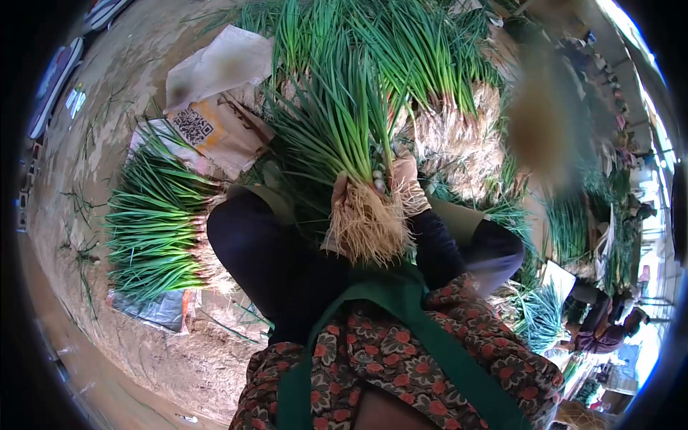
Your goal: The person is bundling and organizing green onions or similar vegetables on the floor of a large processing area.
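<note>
Spring onions are being held as one bunch between both hands, in front of the body, leaves pointing away and roots hanging toward the wearer. The left hand is curling narrowly around the left side of the root end; the right hand is closing around stems at the right. Handling appears to be partway: an aligned row is lying at the left, and a larger heap is lying ahead. Which group is finished, one cannot tell.
</note>
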